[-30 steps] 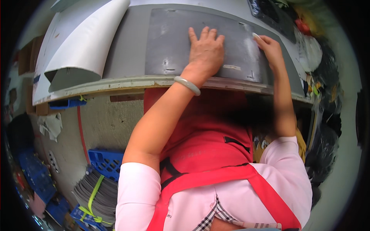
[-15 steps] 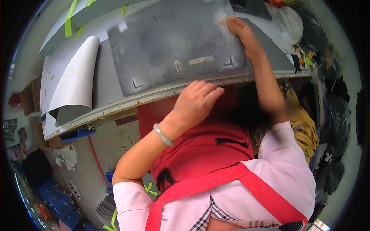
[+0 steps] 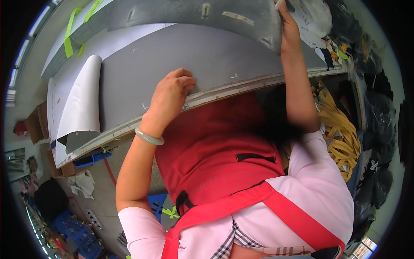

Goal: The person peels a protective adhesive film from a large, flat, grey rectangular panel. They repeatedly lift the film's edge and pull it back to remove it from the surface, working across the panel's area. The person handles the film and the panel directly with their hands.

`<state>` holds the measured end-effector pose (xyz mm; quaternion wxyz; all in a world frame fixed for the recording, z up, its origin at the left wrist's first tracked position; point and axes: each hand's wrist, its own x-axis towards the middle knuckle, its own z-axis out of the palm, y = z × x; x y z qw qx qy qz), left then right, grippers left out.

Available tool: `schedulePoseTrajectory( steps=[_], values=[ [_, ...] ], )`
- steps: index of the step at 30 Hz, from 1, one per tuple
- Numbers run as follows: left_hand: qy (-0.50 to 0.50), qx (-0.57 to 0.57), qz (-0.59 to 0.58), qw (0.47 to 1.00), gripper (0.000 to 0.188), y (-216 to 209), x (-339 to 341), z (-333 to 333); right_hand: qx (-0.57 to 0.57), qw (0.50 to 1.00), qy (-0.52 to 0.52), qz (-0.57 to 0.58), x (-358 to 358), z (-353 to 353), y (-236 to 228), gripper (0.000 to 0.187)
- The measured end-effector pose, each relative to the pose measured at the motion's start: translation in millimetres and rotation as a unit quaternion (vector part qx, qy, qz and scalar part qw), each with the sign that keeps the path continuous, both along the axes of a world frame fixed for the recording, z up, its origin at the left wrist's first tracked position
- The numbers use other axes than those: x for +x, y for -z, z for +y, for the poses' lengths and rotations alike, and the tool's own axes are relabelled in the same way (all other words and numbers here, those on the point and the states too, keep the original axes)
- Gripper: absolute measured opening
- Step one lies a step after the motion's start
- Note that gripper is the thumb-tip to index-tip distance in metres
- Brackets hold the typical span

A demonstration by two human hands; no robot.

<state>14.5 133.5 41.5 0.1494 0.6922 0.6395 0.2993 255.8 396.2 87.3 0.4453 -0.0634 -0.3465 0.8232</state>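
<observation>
A dark grey stencil board (image 3: 172, 14) with small slots and powdery smears is tilted up off the table. My right hand (image 3: 290, 30) is closed on its right edge; a small whitish piece (image 3: 277, 4) shows at the fingertips, its kind unclear. Underneath lies a flat grey sheet (image 3: 194, 52) bearing thin white corner marks. My left hand (image 3: 172, 93), a pale bangle (image 3: 149, 137) at its wrist, is over the front part of this sheet. Its fingers are curled together, with nothing visible in them.
A white-backed sheet (image 3: 82, 99) curls up at the table's left. Stacked sheets with green ties (image 3: 69, 36) stand at the far left. Dark plastic bags (image 3: 377, 116) line the right side. Yellowish strips (image 3: 343, 146) hang below the table's right end.
The stencil board has lifted and moved away, uncovering the grey sheet and its white marks. My right hand has gone farther up with it; my left hand has shifted left and over the sheet.
</observation>
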Motion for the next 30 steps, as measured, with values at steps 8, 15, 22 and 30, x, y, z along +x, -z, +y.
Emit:
schedulePoseTrajectory(
  steps=[8, 15, 22, 30],
  values=[
    [0.027, -0.090, -0.022, 0.995, 0.021, -18, -2, 3, -0.027, 0.999, 0.031, -0.008, 21, 10, 22, 0.049],
    [0.008, 0.039, 0.103, 0.994, 0.015, -29, 7, -18, -0.055, 0.990, 0.098, -0.090, 20, 1, 61, 0.037],
    [-0.002, -0.127, -0.040, 0.991, 0.015, -17, -29, -9, -0.101, 0.983, 0.102, -0.112, 15, 1, 86, 0.041],
    [-0.011, -0.151, -0.089, 0.984, 0.018, -29, -24, -16, -0.079, 0.974, 0.141, -0.159, 14, -9, 79, 0.049]
  ],
)
